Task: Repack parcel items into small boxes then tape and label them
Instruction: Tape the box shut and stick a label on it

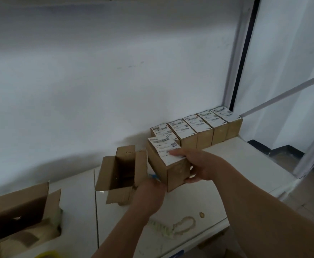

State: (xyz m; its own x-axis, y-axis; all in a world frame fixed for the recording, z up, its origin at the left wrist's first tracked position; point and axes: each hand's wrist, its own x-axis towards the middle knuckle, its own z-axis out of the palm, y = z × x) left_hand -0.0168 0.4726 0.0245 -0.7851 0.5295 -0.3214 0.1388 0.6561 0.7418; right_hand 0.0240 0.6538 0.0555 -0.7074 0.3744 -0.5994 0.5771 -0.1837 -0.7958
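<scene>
As both hands carry it, the labelled box (168, 162) looks light and stiff; right hand (199, 165) clasps its end, left hand (150, 192) cups its near side.

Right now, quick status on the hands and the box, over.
Right hand and left hand both gripping the labelled box. Five labelled boxes rowed against the wall. Open empty box close on its left.

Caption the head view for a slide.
Both hands carry a labelled brown cardboard box toward five labelled boxes.
</scene>
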